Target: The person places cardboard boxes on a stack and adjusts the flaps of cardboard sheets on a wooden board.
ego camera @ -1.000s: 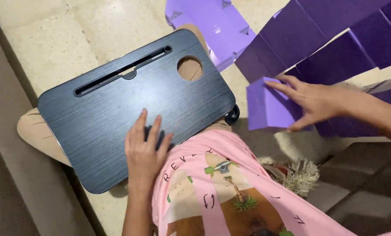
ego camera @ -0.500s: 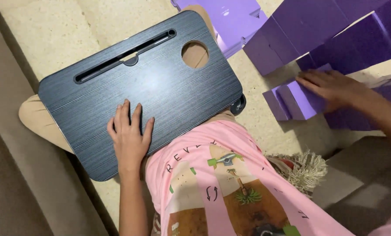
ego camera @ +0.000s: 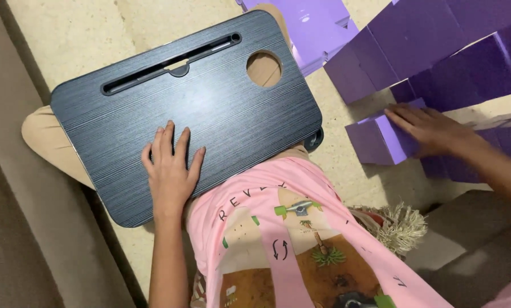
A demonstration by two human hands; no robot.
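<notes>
Left hand [ego camera: 170, 171]: I see it flat, fingers spread, on the dark blue wood-grain lap desk [ego camera: 209, 102].
Right hand [ego camera: 432, 130]: open palm pressing the small purple cardboard box [ego camera: 378, 140], gripping nothing.

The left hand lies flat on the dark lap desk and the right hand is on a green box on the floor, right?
Not quite: the box under the right hand is purple, not green, as the head view shows. The left hand does lie flat on the dark lap desk.

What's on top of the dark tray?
Only the left hand lies flat on the dark tray. A long slot and a round hole are cut in it. Underneath, legs are mostly covered.
</notes>
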